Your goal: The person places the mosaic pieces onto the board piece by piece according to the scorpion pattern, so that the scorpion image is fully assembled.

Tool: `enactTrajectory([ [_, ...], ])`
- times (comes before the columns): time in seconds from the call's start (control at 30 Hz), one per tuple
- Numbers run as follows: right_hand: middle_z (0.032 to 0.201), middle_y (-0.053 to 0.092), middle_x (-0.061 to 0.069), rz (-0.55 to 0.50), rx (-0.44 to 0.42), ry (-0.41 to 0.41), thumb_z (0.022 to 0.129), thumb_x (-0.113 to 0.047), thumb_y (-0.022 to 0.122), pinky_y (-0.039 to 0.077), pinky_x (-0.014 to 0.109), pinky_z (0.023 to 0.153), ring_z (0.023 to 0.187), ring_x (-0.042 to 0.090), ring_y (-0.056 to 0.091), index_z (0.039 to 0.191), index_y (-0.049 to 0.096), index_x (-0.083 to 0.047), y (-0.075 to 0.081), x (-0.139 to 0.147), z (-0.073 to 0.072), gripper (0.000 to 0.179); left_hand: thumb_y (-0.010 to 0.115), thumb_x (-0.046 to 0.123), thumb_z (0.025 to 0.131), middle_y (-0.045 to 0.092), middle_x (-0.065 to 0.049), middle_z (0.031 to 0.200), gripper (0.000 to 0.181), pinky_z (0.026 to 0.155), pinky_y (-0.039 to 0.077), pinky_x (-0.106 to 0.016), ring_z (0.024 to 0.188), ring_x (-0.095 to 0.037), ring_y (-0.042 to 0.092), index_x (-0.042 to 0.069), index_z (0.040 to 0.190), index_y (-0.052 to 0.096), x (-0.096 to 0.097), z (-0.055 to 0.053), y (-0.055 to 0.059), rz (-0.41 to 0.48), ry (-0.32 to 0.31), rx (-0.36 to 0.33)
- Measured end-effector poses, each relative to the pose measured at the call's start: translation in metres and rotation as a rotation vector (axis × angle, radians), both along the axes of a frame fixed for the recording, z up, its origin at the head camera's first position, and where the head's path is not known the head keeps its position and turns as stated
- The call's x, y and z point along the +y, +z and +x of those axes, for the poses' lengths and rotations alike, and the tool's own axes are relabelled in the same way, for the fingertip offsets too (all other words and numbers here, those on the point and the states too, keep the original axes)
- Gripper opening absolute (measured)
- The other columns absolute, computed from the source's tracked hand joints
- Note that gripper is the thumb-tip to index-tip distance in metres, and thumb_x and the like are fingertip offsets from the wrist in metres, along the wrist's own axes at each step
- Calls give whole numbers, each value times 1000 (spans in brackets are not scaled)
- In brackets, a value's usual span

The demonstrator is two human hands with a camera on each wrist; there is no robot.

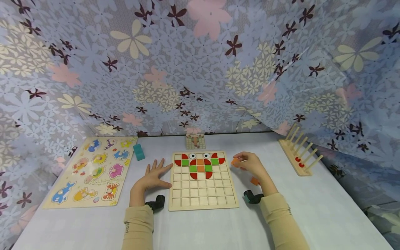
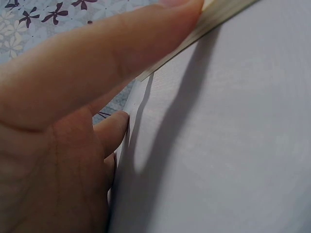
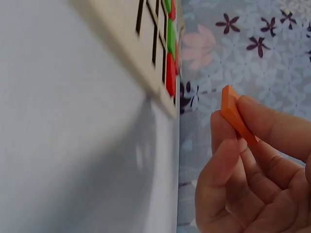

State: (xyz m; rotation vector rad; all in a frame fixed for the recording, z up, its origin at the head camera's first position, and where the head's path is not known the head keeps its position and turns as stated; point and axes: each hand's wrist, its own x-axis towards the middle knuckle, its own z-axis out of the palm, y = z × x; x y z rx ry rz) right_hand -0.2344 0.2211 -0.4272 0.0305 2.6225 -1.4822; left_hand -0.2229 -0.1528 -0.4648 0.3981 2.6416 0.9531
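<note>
A wooden grid board (image 1: 184, 205) lies mid-table with red, green and orange tiles and two eye tiles in its upper rows. My left hand (image 1: 153, 177) is spread flat beside it, thumb and a finger touching its left edge; in the left wrist view the thumb (image 2: 121, 53) rests against the board's rim (image 2: 214, 24). My right hand (image 1: 251, 165) pinches an orange tile (image 3: 235, 114) between thumb and fingers, off the board's upper right side. Another orange tile (image 1: 255, 181) lies on the table by the right wrist, partly hidden by it.
A small pattern card (image 1: 196, 141) stands behind the board. To the left lie an animal puzzle board (image 1: 103, 170) and a teal block (image 1: 139, 152). On the right is a wooden peg rack (image 1: 295, 158) with red beads. A floral cloth (image 1: 200, 69) hangs behind the table (image 1: 200, 229).
</note>
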Motion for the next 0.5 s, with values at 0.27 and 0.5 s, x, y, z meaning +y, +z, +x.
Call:
enactTrajectory([
  [0.27, 94, 64, 15, -91, 29, 34, 82, -10, 68, 54, 35, 68, 74, 17, 62, 109, 60, 5, 2, -22, 0, 32, 78, 32, 67, 5, -22, 152, 91, 108, -14, -54, 138, -42, -11, 12, 143, 35, -1, 0, 0, 3, -6, 0],
  [0.5, 87, 65, 11, -159, 38, 66, 78, -9, 72, 52, 37, 66, 74, 27, 60, 100, 62, 5, 0, -42, 0, 27, 78, 33, 67, 4, -22, 152, 91, 108, -14, -55, 138, -42, -12, 12, 144, 34, -1, 0, 0, -2, -6, -6],
])
